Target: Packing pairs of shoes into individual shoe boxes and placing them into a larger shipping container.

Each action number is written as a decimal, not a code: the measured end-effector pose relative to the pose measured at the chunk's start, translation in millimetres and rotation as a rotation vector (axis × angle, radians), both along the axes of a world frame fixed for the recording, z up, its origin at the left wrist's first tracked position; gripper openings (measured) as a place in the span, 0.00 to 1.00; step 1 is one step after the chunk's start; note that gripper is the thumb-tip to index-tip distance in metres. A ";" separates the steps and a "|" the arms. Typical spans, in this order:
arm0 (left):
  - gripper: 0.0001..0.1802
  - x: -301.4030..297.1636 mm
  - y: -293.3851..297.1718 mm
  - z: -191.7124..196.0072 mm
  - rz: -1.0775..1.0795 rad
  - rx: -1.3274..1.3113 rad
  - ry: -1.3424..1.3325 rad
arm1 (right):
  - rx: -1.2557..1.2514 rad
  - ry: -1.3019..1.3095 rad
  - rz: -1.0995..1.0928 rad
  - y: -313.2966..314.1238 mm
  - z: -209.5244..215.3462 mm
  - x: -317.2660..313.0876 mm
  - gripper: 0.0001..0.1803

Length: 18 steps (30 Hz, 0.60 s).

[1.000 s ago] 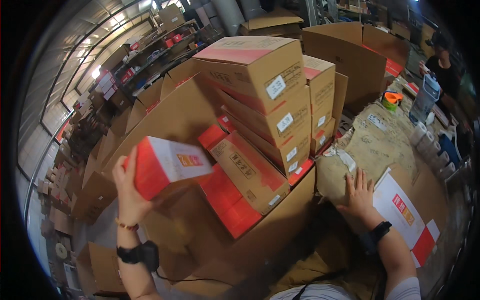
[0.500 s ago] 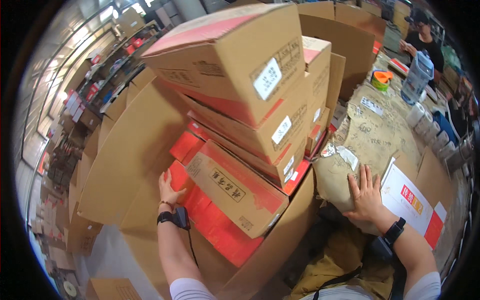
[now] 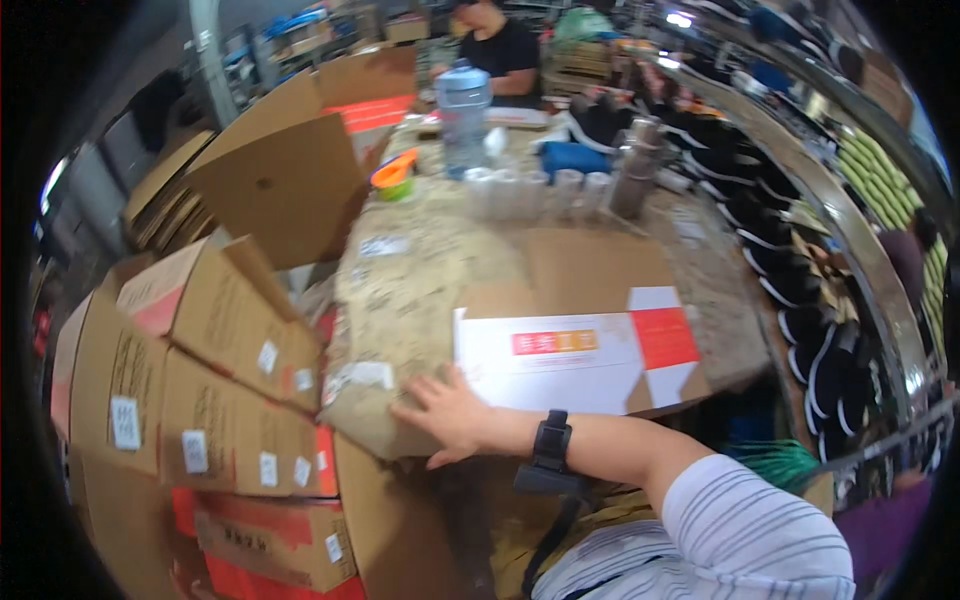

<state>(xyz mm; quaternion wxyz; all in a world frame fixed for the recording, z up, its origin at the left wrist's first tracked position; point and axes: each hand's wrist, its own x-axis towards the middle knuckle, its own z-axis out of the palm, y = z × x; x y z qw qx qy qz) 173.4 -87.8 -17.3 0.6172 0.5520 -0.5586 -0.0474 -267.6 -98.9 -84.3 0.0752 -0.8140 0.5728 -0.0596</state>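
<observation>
My right hand (image 3: 450, 415) lies flat, fingers spread, on the near edge of a speckled stone table (image 3: 430, 270). It holds nothing. A black device is strapped around its wrist, and a striped sleeve covers the upper arm. Just right of the fingers lies a flattened white and red carton (image 3: 580, 360) on top of brown cardboard. To the left of the hand, below the table edge, stands a stack of brown cardboard boxes (image 3: 200, 400) with white labels and red bands. My left hand is out of view.
On the far part of the table stand a clear water jug (image 3: 463, 110), an orange bowl (image 3: 392, 175), several white cups (image 3: 530, 190) and a metal flask (image 3: 635, 165). A person in a black shirt (image 3: 500, 45) stands beyond. Dark shoes (image 3: 800, 300) fill racks on the right.
The view has swung right, from the box stack to the table. My left hand, which put a red and white box into the stack, has left the view. My right hand stays on the table edge.
</observation>
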 end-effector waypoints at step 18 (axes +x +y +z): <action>0.17 -389.5 -36.5 -151.0 -0.587 0.295 -0.285 | -0.432 -0.329 -0.920 253.8 -74.8 -240.8 0.53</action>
